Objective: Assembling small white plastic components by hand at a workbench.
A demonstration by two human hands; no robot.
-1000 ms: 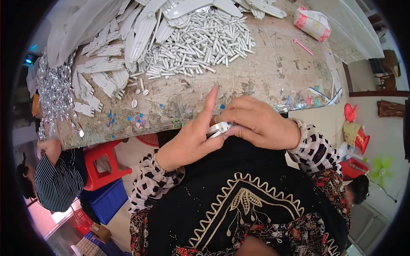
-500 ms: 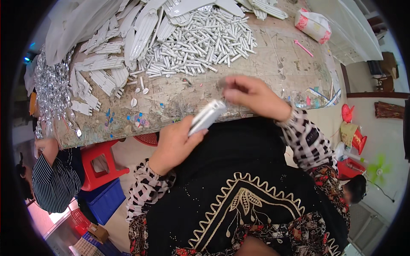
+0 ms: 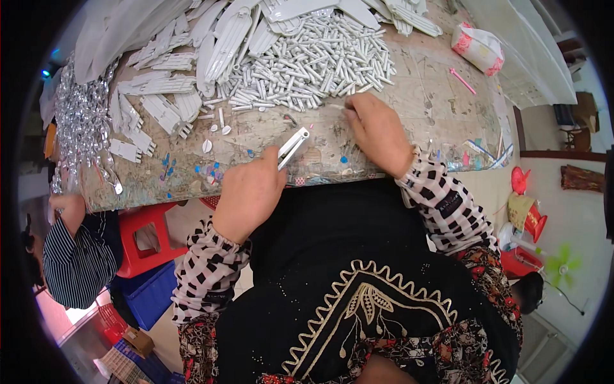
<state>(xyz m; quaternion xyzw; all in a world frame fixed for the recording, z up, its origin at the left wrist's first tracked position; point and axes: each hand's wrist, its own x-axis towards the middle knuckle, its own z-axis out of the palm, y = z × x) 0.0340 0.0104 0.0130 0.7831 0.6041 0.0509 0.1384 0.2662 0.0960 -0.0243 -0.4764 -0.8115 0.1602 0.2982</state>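
My left hand [image 3: 251,195] is closed round a narrow white plastic part [image 3: 295,144] with a round end. The part slants up and away over the table's near edge, and its lower half is hidden in my fist. My right hand [image 3: 380,133] is at the near right edge of a pile of short white plastic sticks [image 3: 320,61]. Its thumb and forefinger are bent together at the tabletop; what they pinch, if anything, is too small to make out.
Flat white plastic parts [image 3: 224,48] lie left of the pile. Silvery strands [image 3: 83,121] hang at the far left, near another person's hand [image 3: 69,208]. A pink stick [image 3: 462,81] and a pink-and-white packet [image 3: 478,48] lie right. A red stool [image 3: 137,240] stands below the worn tabletop [image 3: 416,83].
My right hand has moved up to the edge of the stick pile. My left hand has turned the white part, which now shows its narrow side and points farther over the table.
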